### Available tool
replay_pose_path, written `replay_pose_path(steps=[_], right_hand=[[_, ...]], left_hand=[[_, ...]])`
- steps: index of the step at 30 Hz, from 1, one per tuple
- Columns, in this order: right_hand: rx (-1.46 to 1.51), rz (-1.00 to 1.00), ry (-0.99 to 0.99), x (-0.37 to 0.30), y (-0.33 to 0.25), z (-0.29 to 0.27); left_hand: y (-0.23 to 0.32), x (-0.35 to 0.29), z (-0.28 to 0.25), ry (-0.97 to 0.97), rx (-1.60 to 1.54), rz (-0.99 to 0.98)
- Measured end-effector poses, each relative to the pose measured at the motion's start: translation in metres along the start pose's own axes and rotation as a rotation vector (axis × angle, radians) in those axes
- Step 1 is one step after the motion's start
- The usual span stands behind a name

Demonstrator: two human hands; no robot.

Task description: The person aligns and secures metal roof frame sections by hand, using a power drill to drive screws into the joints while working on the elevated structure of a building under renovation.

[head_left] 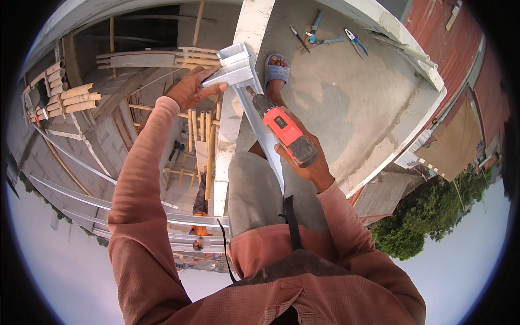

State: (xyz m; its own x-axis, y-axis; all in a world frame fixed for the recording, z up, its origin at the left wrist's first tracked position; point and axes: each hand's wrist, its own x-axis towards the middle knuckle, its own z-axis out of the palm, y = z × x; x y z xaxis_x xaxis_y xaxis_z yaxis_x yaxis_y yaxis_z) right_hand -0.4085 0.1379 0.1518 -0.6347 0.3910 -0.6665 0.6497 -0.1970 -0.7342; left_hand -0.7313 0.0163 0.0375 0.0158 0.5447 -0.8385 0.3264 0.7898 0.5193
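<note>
With my left hand [189, 89] I grip a short silvery metal channel piece [234, 74], thumb along its near side and fingers at its left end. It sits across the far end of a long metal channel [261, 127] that runs back between my legs. A red and black cordless drill [284, 131] is in my right hand [319, 165], its chuck pointing toward the joint of the two pieces. The drill's tip is close to the channel; whether it touches I cannot tell. My right hand's fingers are partly hidden behind the drill body.
On the concrete slab lie blue-handled pliers [356, 43], blue-handled snips [315, 37] and a thin dark tool [299, 39]. Left of the concrete ledge [230, 116] is a drop with bamboo scaffolding [208, 143], metal channels [81, 194] and a person in orange [200, 230] below.
</note>
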Motion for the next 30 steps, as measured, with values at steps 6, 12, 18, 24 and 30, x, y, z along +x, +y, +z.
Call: replay_pose_path(steps=[6, 12, 18, 24, 30], right_hand=[[0.050, 0.080, -0.062, -0.001, 0.002, 0.000], [0.067, 0.040, -0.042, -0.005, 0.010, 0.003], [0.055, 0.008, -0.002, -0.006, 0.007, 0.004], [-0.047, -0.002, -0.011, -0.005, 0.004, 0.003], [0.067, -0.003, 0.008, -0.006, 0.005, 0.007]], left_hand=[[0.000, -0.001, 0.001, 0.031, 0.127, 0.013], [-0.004, 0.000, 0.005, 0.043, 0.155, 0.005], [-0.006, 0.000, 0.005, 0.048, 0.047, 0.021], [-0.007, 0.001, 0.005, 0.049, 0.005, 0.030], [-0.002, -0.001, 0.001, 0.018, -0.023, 0.018]])
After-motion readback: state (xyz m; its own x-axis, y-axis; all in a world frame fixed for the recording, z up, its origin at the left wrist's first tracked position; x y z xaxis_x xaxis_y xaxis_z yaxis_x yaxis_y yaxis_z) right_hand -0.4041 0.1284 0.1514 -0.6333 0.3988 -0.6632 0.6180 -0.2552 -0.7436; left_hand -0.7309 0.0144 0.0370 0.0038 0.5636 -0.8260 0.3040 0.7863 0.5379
